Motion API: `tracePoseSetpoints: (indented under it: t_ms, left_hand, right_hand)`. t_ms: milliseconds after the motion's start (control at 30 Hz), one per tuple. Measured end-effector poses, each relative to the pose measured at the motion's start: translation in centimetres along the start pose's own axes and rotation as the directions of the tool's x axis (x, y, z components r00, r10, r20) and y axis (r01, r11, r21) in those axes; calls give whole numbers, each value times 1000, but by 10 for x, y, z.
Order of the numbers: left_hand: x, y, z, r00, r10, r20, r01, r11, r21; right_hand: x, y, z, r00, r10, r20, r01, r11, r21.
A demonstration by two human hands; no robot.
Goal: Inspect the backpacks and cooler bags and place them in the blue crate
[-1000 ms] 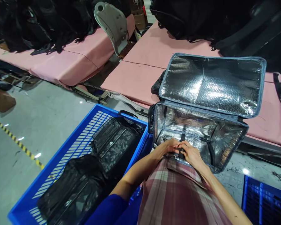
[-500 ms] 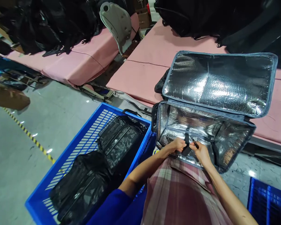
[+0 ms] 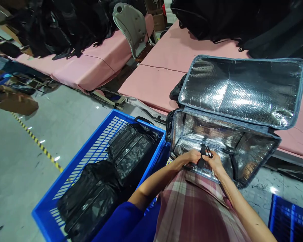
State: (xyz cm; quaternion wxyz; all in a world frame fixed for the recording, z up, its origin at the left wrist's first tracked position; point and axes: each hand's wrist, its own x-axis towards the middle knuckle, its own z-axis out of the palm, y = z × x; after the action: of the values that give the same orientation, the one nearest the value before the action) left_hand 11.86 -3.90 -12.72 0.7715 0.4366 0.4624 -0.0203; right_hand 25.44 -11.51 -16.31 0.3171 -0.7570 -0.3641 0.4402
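- Hands have parted since a second ago, when they met over the black strap (image 3: 202,149); dark, slim snips (image 3: 209,153) now show in the right hand. Everything sits further right in view.
- Left hand (image 3: 194,156): fingertips pinched together at the strap's 9 o'clock edge; whether they clamp the strap or a thread, I cannot tell.
- Right hand (image 3: 213,160): closed around the snips at the strap's 3 o'clock side, near the left fingertips.
- Foil-lined cooler bag (image 3: 217,129): between the plaid apron (image 3: 192,205) and the pink-covered table (image 3: 146,84), its lid (image 3: 239,90) folded back towards 1 o'clock from the hands. A blue crate (image 3: 73,168) stands at 9 o'clock.
- Handling, as I judge it: light for its bulk, padded walls soft and floppy, foil slick and easily nicked by a point.
- Best hold: the lid's blue-grey edge binding (image 3: 242,61), firmer than bare foil; the strap suits a fingertip pinch.
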Motion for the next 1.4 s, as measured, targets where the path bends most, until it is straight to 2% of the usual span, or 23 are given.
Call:
tracePoseSetpoints:
  t_ms: [67, 133, 200, 233, 300, 367, 433, 567, 667, 800, 933, 1200, 1333, 1400]
  left_hand:
    - [-11, 3, 12, 987, 51, -150, -40, 996, 75]
    - [-23, 3, 27, 947, 132, -293, -87, 983, 162]
    - [-32, 1, 38, 892, 234, -387, -126, 950, 285]
    - [-34, 0, 42, 880, 256, -399, -127, 938, 321]
    - [-33, -1, 42, 913, 201, -354, -91, 949, 303]
    - [-28, -1, 34, 970, 65, -235, -18, 980, 197]
    - [-22, -2, 21, 995, -26, -100, 37, 993, 113]
    - [-16, -5, -1, 992, -73, 106, 75, 997, -20]
    - [-12, -9, -7, 981, -58, 183, 74, 994, -84]
    - [-6, -13, -9, 973, -52, 223, 83, 988, -131]
    - [-7, -13, -10, 969, -36, 243, 77, 984, -160]
    - [-10, -12, -14, 961, -36, 273, 78, 986, -145]
    - [-13, -12, -12, 970, -9, 243, 27, 997, -71]
    - [-17, -12, -8, 975, 18, 220, -16, 1000, -11]
  right_hand:
    - [0, -2, 2, 1000, 25, -16, -24, 1000, 4]
    - [1, -5, 3, 998, 42, -41, -42, 999, -15]
    - [3, -10, 5, 997, 39, -63, -42, 998, -39]
    - [3, -13, 4, 997, 32, -68, -35, 998, -52]
    - [4, -19, 1, 998, 5, -59, -9, 997, -77]
    - [1, -23, -9, 999, -30, -45, 25, 994, -106]
    - [-6, -22, -25, 998, -49, -50, 40, 987, -156]
    - [-31, -12, -56, 997, -34, -70, 11, 950, -311]
    - [-45, -9, -59, 997, -73, -1, 67, 922, -383]
    - [-45, -17, -43, 979, -190, 78, 205, 884, -419]
    - [-40, -24, -31, 964, -244, 110, 267, 863, -429]
    - [-39, -20, -36, 981, -170, 90, 191, 916, -352]
    - [-38, -29, -31, 983, -160, 93, 180, 940, -289]
    - [-44, -33, -36, 983, -152, 105, 173, 959, -226]
